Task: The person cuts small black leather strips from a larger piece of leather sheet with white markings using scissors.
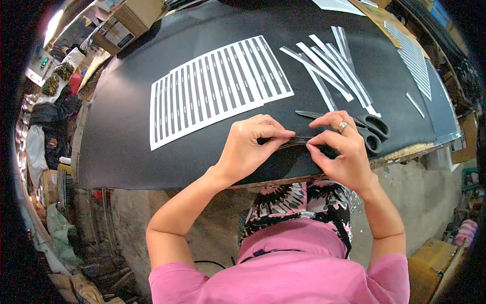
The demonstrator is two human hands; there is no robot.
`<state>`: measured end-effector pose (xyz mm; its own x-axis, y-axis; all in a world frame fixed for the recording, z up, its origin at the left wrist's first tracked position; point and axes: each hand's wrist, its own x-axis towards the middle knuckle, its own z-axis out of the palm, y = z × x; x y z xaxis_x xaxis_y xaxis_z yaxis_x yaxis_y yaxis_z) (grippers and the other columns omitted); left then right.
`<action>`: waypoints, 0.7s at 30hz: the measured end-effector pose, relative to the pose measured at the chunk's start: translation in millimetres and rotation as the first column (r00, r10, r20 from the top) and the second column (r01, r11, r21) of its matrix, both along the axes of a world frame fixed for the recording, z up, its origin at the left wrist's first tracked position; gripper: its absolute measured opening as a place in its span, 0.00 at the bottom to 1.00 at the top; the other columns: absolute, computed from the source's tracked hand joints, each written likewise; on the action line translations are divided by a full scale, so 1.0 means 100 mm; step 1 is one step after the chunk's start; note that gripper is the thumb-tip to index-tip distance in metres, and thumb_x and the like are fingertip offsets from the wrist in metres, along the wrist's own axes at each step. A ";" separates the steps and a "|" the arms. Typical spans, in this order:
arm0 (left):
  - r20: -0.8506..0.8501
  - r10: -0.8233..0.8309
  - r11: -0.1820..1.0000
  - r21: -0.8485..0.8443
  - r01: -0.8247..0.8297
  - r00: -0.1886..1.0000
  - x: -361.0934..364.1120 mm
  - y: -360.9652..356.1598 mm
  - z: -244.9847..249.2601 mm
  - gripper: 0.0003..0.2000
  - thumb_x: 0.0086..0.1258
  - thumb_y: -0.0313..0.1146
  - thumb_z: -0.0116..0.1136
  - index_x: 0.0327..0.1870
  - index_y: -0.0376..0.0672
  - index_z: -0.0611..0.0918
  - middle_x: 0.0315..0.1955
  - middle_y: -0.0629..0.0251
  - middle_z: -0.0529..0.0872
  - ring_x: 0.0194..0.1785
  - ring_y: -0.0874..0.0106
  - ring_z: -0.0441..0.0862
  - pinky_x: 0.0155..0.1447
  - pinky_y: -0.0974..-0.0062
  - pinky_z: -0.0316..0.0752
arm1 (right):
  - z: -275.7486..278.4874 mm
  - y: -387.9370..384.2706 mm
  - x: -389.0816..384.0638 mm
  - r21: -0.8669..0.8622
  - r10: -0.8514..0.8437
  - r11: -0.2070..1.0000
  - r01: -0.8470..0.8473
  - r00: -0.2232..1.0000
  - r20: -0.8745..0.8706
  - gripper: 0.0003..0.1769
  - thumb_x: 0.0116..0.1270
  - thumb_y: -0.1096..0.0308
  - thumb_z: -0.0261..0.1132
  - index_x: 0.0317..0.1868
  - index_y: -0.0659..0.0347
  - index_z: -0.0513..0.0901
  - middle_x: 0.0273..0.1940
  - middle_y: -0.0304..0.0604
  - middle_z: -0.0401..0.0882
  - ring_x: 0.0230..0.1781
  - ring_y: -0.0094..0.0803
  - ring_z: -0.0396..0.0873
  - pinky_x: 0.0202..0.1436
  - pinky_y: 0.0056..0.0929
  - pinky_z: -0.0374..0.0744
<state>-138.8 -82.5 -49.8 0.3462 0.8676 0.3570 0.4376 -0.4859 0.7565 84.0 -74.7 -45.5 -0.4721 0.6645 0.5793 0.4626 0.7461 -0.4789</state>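
Note:
Near the front edge of the black tabletop (121, 126), my left hand (253, 142) pinches a thin dark strip (299, 142) between thumb and fingertips. My right hand (344, 147), with a ring on one finger, is closed on the same strip a short way to the right. The strip looks bent or doubled, but its exact shape is too small to make out. Black-handled scissors (373, 127) lie partly behind my right hand, blades pointing left. Beyond my hands are white sheets with dark stripes (212, 91), overlapping each other.
Several loose black-and-white strips (349, 76) lie crossed beyond the scissors. One small white strip (415, 105) sits farther right, near another striped sheet (412, 58). A cardboard box (129, 25) stands at the far left. Assorted clutter surrounds the table.

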 end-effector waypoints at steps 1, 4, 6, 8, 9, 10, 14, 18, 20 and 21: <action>0.005 0.003 1.000 -0.012 -0.003 1.000 0.00 -0.01 0.00 0.11 0.56 0.19 0.66 0.40 0.40 0.88 0.34 0.62 0.88 0.39 0.72 0.84 0.43 0.78 0.77 | -0.02 0.01 0.00 -0.002 0.001 1.000 -0.001 1.000 0.001 0.08 0.46 0.77 0.71 0.27 0.61 0.80 0.41 0.43 0.79 0.47 0.42 0.75 0.53 0.37 0.72; 0.037 -0.017 1.000 -0.013 0.018 0.999 -0.02 0.00 -0.02 0.11 0.56 0.19 0.66 0.40 0.40 0.88 0.34 0.62 0.88 0.38 0.72 0.84 0.43 0.78 0.77 | -0.07 0.03 -0.01 -0.043 0.025 0.999 -0.026 0.999 -0.029 0.08 0.46 0.78 0.70 0.27 0.61 0.79 0.36 0.41 0.80 0.44 0.40 0.76 0.51 0.37 0.72; 0.042 -0.016 1.000 -0.022 0.017 0.999 -0.01 0.00 -0.02 0.11 0.56 0.19 0.66 0.40 0.40 0.88 0.34 0.62 0.88 0.38 0.72 0.84 0.43 0.78 0.77 | -0.08 0.05 -0.03 -0.017 0.034 0.999 -0.035 0.999 -0.043 0.08 0.47 0.78 0.70 0.27 0.60 0.79 0.32 0.40 0.79 0.40 0.38 0.77 0.50 0.36 0.72; 0.047 -0.015 0.999 -0.030 0.017 0.999 -0.01 0.00 -0.01 0.11 0.56 0.19 0.66 0.40 0.40 0.88 0.33 0.62 0.88 0.38 0.72 0.83 0.43 0.78 0.77 | -0.08 0.05 -0.03 -0.020 0.031 0.999 -0.032 0.999 -0.044 0.08 0.47 0.78 0.70 0.27 0.60 0.79 0.32 0.40 0.79 0.40 0.38 0.77 0.50 0.36 0.72; 0.043 -0.018 0.999 -0.026 0.019 0.999 -0.01 0.00 0.00 0.11 0.56 0.19 0.66 0.40 0.39 0.88 0.33 0.62 0.87 0.38 0.72 0.83 0.43 0.78 0.77 | -0.09 0.05 -0.03 -0.023 0.029 0.999 -0.030 0.999 -0.045 0.08 0.47 0.78 0.70 0.27 0.61 0.79 0.31 0.40 0.79 0.40 0.38 0.77 0.50 0.36 0.72; 0.038 -0.020 1.000 -0.022 0.020 0.999 -0.01 -0.01 0.00 0.11 0.56 0.19 0.66 0.40 0.39 0.88 0.33 0.62 0.87 0.38 0.72 0.83 0.43 0.78 0.77 | -0.08 0.05 -0.03 -0.024 0.029 0.999 -0.030 0.999 -0.044 0.08 0.47 0.78 0.70 0.27 0.61 0.79 0.31 0.40 0.79 0.40 0.38 0.77 0.50 0.36 0.72; 0.045 -0.024 0.999 -0.029 0.025 0.999 -0.02 -0.01 -0.02 0.11 0.57 0.19 0.65 0.40 0.39 0.88 0.34 0.62 0.87 0.40 0.72 0.83 0.45 0.78 0.77 | -0.08 0.04 -0.04 -0.034 0.026 0.999 -0.028 0.999 -0.045 0.08 0.47 0.78 0.70 0.27 0.61 0.79 0.31 0.41 0.79 0.39 0.39 0.77 0.48 0.36 0.72; 0.067 -0.056 0.996 -0.065 0.060 0.996 -0.04 0.00 -0.03 0.11 0.58 0.19 0.64 0.41 0.38 0.88 0.35 0.61 0.87 0.41 0.71 0.83 0.47 0.77 0.76 | -0.09 0.04 -0.04 -0.073 0.039 0.996 -0.045 0.997 -0.073 0.08 0.47 0.79 0.70 0.28 0.62 0.79 0.31 0.41 0.79 0.39 0.39 0.78 0.51 0.38 0.74; 0.068 -0.058 0.996 -0.064 0.062 0.996 -0.05 0.00 -0.03 0.11 0.58 0.19 0.63 0.42 0.38 0.87 0.36 0.61 0.87 0.41 0.71 0.83 0.48 0.77 0.76 | -0.08 0.04 -0.03 -0.070 0.051 0.996 -0.056 0.996 -0.072 0.08 0.47 0.79 0.69 0.28 0.62 0.79 0.31 0.41 0.79 0.39 0.39 0.78 0.53 0.39 0.75; 0.063 -0.057 0.996 -0.063 0.061 0.996 -0.05 0.00 -0.03 0.11 0.59 0.19 0.63 0.42 0.38 0.87 0.36 0.61 0.87 0.42 0.70 0.83 0.48 0.76 0.76 | -0.07 0.05 -0.03 -0.067 0.063 0.995 -0.068 0.995 -0.071 0.08 0.48 0.79 0.69 0.28 0.62 0.79 0.31 0.41 0.80 0.39 0.39 0.78 0.56 0.41 0.75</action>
